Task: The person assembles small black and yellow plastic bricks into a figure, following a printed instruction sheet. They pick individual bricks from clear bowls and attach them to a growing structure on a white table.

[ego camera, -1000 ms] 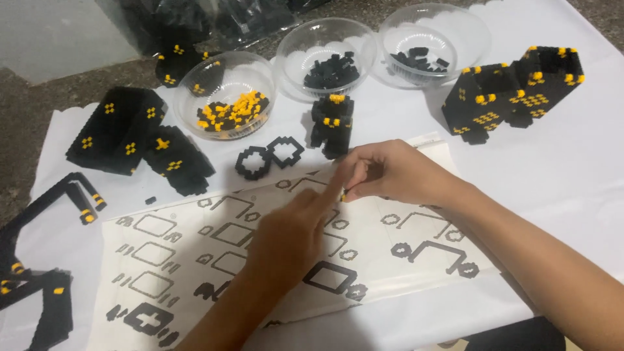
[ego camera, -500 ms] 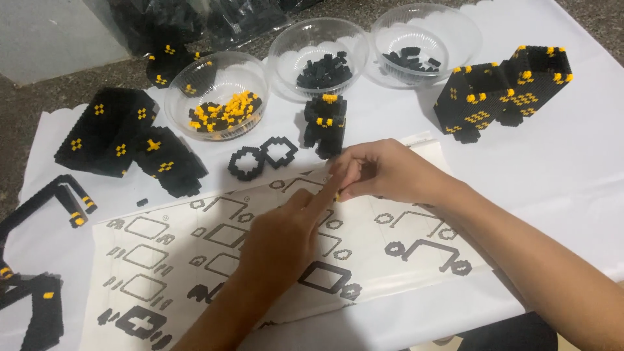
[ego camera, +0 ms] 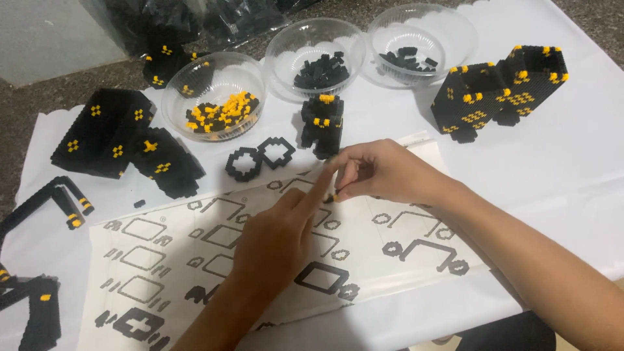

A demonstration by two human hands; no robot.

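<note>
Both hands meet mid-worktop over the printed instruction sheet (ego camera: 195, 253), with open room toward the near edge. Right hand (ego camera: 383, 172) has its grip pinched shut on a tiny yellow-black brick piece (ego camera: 336, 194); left hand (ego camera: 276, 240) points a finger at it, its own grip unclear. Small black-yellow block figure (ego camera: 322, 123) just behind. Three clear bowls (ego camera: 214, 97) line the far edge. White cloth (ego camera: 572, 169) cover.
</note>
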